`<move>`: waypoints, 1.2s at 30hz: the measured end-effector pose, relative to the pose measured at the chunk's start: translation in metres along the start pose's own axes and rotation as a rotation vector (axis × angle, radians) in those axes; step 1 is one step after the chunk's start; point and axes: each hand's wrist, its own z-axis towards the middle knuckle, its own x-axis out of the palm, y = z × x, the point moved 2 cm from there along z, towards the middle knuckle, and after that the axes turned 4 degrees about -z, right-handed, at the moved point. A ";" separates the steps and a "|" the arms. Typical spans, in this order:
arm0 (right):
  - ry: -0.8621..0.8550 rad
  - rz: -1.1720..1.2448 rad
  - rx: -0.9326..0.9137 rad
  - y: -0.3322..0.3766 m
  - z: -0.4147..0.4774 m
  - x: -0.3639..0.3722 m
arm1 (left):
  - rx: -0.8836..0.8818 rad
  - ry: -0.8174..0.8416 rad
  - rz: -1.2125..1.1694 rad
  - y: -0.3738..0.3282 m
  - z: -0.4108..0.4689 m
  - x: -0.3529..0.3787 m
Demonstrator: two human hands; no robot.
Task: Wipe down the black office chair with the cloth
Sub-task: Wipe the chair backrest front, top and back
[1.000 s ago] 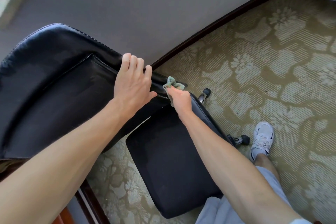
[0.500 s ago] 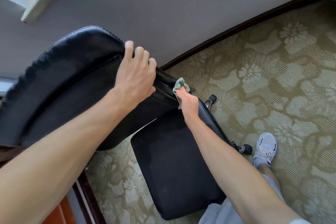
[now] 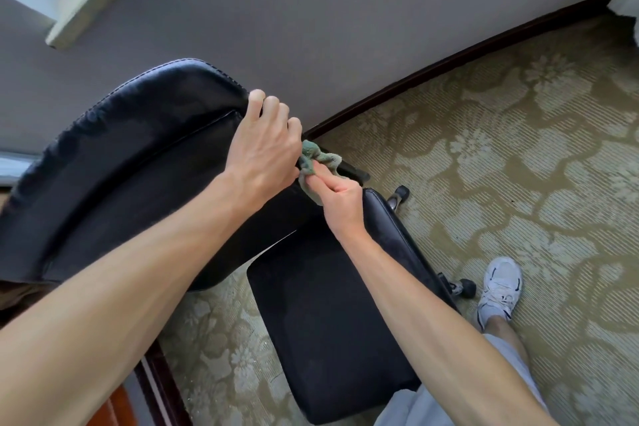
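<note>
Soft daylight, sharp focus (edges bend wide-angle).

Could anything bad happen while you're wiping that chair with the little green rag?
Maybe. The black office chair sits on wheels, so pushing could make it roll, perhaps toward the white shoe nearby. The cloth is bunched small in the right hand, so spots may get missed. The left hand grips the chair right beside it and could get bumped.

floral carpet [image 3: 501,156] | grey wall [image 3: 345,17] | dark baseboard [image 3: 449,60] | white sneaker [image 3: 501,284]
</note>
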 end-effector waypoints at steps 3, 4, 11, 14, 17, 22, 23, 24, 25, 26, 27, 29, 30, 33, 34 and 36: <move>-0.112 -0.037 0.066 -0.015 -0.001 -0.021 | 0.013 0.013 -0.018 -0.004 0.000 -0.003; -0.159 -0.050 0.139 -0.025 0.000 -0.030 | 0.017 0.015 -0.025 -0.006 0.000 -0.006; -0.365 0.030 0.358 -0.055 -0.001 -0.073 | 0.086 -0.013 -0.013 -0.029 0.011 -0.027; -0.396 0.052 0.253 -0.037 0.006 -0.074 | 0.159 0.070 0.011 -0.048 0.016 -0.031; -0.298 0.052 0.111 -0.016 0.016 -0.066 | 0.182 0.155 0.025 -0.068 0.025 -0.032; -0.165 0.045 0.084 -0.025 0.021 -0.069 | 0.200 0.226 0.046 -0.082 0.035 -0.035; -0.170 0.037 0.103 -0.031 0.023 -0.073 | 0.202 0.223 0.051 -0.082 0.035 -0.034; -0.182 0.035 0.132 -0.037 0.027 -0.077 | 0.200 0.221 0.052 -0.081 0.034 -0.033; -0.196 0.036 0.167 -0.042 0.032 -0.080 | 0.199 0.219 0.051 -0.081 0.033 -0.032; -0.214 0.033 0.203 -0.047 0.036 -0.083 | 0.197 0.217 0.050 -0.081 0.031 -0.030; -0.228 0.023 0.231 -0.051 0.041 -0.086 | 0.194 0.214 0.053 -0.082 0.030 -0.028; -0.227 0.012 0.273 -0.058 0.051 -0.093 | 0.173 0.208 0.070 -0.083 0.028 -0.021; -0.226 0.019 0.302 -0.061 0.056 -0.097 | 0.158 0.205 0.076 -0.085 0.028 -0.017; -0.198 0.058 0.371 -0.069 0.067 -0.106 | 0.150 0.195 0.091 -0.098 0.032 -0.007; -0.174 0.064 0.380 -0.069 0.068 -0.107 | 0.155 0.214 0.100 -0.104 0.035 -0.004; -0.132 0.079 0.383 -0.068 0.071 -0.106 | 0.163 0.266 0.115 -0.115 0.040 -0.001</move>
